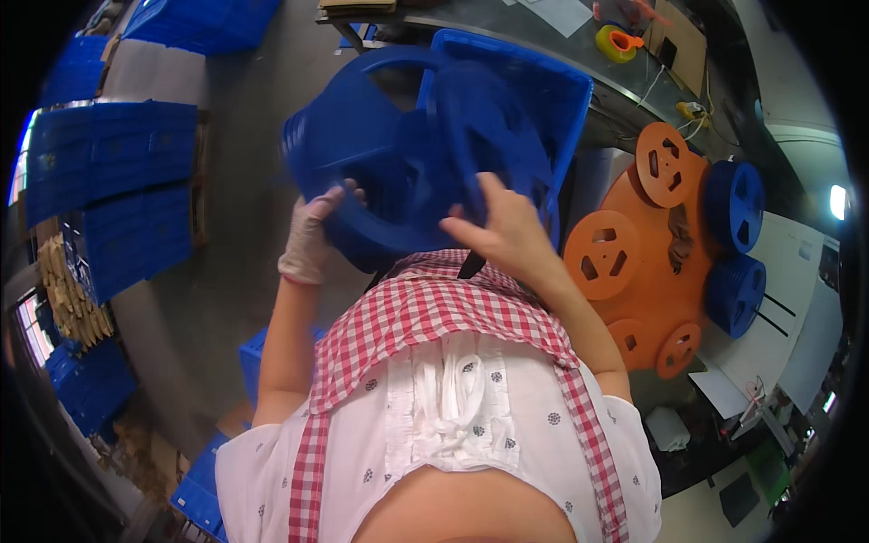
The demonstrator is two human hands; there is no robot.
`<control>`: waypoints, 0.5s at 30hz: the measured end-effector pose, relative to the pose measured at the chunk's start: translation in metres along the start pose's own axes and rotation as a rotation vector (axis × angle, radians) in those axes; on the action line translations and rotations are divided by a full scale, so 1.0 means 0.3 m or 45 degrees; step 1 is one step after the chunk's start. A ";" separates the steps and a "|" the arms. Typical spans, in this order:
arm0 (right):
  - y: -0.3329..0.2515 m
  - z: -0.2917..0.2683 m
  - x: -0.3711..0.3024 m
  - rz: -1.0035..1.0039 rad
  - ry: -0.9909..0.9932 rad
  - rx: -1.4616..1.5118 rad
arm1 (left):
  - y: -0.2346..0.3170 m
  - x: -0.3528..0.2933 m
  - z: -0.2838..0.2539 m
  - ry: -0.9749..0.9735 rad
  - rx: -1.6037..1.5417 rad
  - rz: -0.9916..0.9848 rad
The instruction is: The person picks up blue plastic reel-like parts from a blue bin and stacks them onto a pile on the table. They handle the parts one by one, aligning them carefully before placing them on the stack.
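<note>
My left hand (310,237), in a whitish glove, is closed on the rim of a blue plastic reel piece (348,136) with a ringed outer edge and large openings. This piece is tilted in front of my waist. Just right of it stands a blue slotted disc (489,127), leaning over the blue bin (572,113). My bare right hand (507,231) is at the disc's near side, thumb and a finger spread apart. Some of its fingers are hidden or slightly blurred. Whether the disc and the reel piece are joined, I cannot tell.
Orange slotted discs (605,258) and blue discs (735,206) lie to the right on an orange surface. A metal workbench (543,45) at the back carries a yellow tape roll (617,43). Stacked blue crates (118,154) stand at the left.
</note>
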State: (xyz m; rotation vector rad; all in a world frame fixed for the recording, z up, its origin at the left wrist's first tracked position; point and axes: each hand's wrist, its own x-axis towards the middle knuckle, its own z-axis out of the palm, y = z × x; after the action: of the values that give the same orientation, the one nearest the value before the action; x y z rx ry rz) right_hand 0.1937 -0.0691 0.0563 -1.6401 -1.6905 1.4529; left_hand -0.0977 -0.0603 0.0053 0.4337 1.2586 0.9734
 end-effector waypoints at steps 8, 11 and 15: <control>0.154 0.003 0.079 0.004 0.143 0.955 | 0.017 -0.033 0.231 -0.097 -0.177 -0.026; 0.313 -0.191 -0.047 -0.074 0.327 1.529 | 0.045 -0.009 0.056 -0.271 -0.214 -0.028; 0.552 -0.299 -0.160 -0.543 0.205 2.261 | 0.088 -0.046 -0.116 -0.342 -0.375 -0.031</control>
State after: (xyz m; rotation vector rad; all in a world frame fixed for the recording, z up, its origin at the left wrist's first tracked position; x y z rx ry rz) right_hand 0.3638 -0.1104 -0.0283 -0.3040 -0.1407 1.5613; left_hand -0.1397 -0.0645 0.0230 0.3051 0.8613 1.0239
